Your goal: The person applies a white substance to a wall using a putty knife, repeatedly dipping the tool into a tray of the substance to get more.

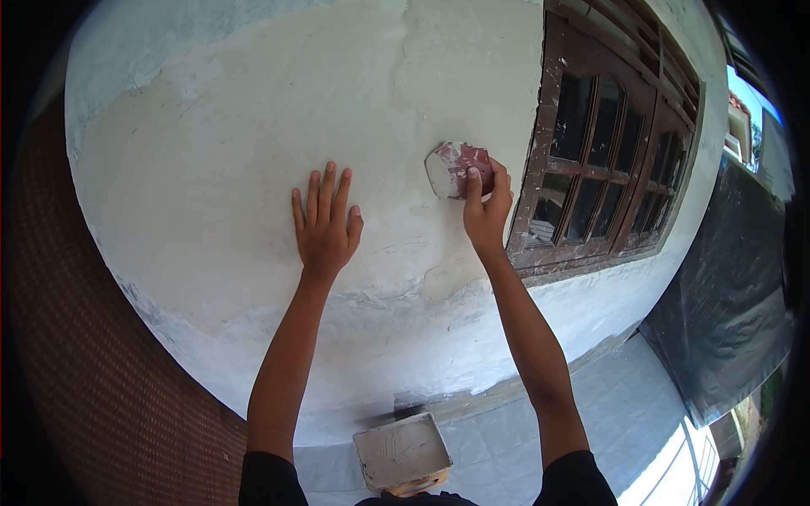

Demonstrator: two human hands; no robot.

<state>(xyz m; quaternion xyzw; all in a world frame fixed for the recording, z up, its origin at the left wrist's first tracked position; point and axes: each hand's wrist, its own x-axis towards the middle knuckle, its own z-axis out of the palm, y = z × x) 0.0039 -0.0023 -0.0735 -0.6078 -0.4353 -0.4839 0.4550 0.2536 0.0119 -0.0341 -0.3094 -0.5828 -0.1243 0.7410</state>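
Note:
My left hand [324, 221] lies with its fingers spread against the pale plastered wall [211, 185], holding nothing. Farther right, near the window, my right hand [489, 202] grips a dark red putty spreader [474, 158] by its right side, the thumb across its face. White putty smears the spreader, and its pale left part is against or very close to the wall. Around both hands the wall has a cream coat with uneven edges, and whiter patches show below and at the upper left.
A brown wooden window [603, 143] with glass panes and paint spots is right of my right hand. Below, a tray [403, 451] of putty stands over the grey sheet [523, 430]. A woven brown panel [126, 337] borders the left; a dark tarp [717, 278] hangs at right.

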